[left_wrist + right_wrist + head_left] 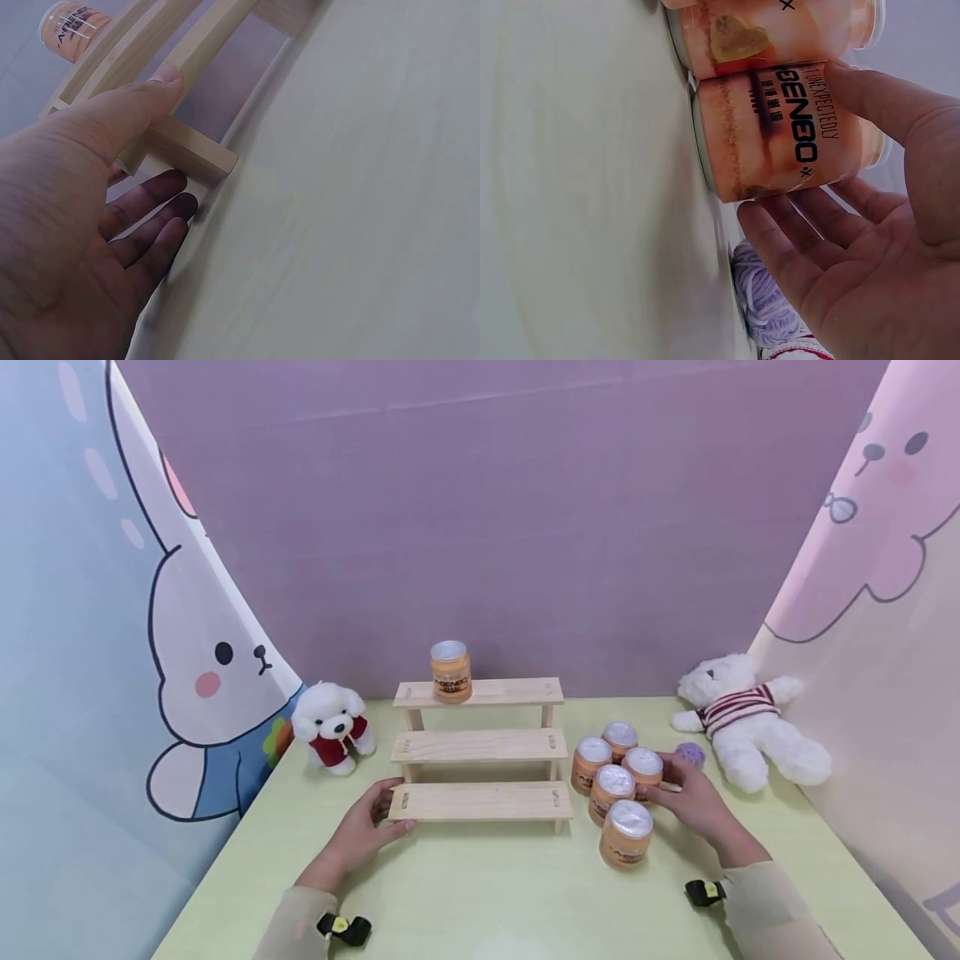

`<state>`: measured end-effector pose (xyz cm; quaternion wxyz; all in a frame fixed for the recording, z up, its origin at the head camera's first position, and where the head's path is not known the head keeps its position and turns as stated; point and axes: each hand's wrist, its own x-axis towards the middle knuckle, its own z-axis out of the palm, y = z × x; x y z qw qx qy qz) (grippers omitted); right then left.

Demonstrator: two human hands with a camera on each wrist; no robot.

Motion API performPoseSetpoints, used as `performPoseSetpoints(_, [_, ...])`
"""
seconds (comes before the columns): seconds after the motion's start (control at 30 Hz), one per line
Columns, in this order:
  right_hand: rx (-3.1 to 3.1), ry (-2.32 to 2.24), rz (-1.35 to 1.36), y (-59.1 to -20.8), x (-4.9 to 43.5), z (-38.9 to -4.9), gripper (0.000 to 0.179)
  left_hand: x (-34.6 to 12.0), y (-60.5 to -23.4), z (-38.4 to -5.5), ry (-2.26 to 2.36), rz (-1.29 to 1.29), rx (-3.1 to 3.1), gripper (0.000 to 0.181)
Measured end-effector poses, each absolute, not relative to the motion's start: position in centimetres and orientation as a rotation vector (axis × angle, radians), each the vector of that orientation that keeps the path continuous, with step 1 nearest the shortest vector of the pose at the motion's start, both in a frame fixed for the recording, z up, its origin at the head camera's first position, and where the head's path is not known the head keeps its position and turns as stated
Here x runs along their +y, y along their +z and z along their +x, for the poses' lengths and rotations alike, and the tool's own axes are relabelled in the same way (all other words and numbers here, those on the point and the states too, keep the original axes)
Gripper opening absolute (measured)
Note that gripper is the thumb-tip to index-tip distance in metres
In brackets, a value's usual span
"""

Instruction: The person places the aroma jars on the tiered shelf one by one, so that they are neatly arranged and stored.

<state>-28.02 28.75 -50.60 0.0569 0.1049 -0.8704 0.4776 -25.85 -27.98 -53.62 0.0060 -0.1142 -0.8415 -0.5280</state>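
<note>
A three-step wooden display stand (480, 802) stands mid-table. My left hand (371, 827) is at the left end of its lowest step. In the left wrist view the thumb (161, 94) lies over the step's edge, while the other fingers curve beside the stand's foot; the index finger is mostly hidden. One orange can (452, 677) with a silver lid sits on the top step, left of centre. Several similar cans (627, 835) are grouped right of the stand. My right hand (693, 802) holds the rightmost can (772, 135) between thumb and fingers, its base at the tabletop.
A white plush dog (330, 727) in a red top sits left of the stand. At the right lie a white plush bear (750, 718) in a striped shirt and a purple yarn ball (690, 754). A purple backdrop (510, 527) rises behind the table.
</note>
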Motion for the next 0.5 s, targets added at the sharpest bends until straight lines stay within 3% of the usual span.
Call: performPoseSetpoints(0.5, [-2.653, 1.473, 0.296, -51.48, 28.7, -28.26, 0.072, -27.89, -53.47, -25.75, -1.625, -0.323, -2.655, 0.076])
